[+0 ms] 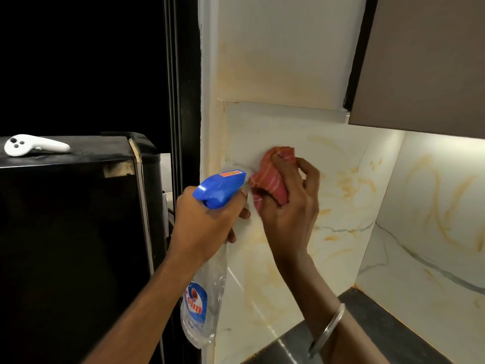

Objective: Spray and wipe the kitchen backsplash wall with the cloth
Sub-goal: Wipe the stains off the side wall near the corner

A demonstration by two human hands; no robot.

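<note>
My left hand [207, 222] grips the neck of a clear spray bottle [203, 298] with a blue trigger head [220, 189]; the nozzle points at the wall. My right hand [291, 206] holds a bunched red striped cloth [273, 174] pressed flat against the white marble backsplash [341, 185], just right of the nozzle. The backsplash has orange-yellow veins and streaks. The bottle's lower body hangs below my left wrist, nearly empty.
A black fridge [73, 232] stands at the left with a white controller [34, 144] on top. A brown upper cabinet [425, 61] overhangs at the top right. A dark countertop [367, 334] runs below, meeting a side wall [433, 219] at the corner.
</note>
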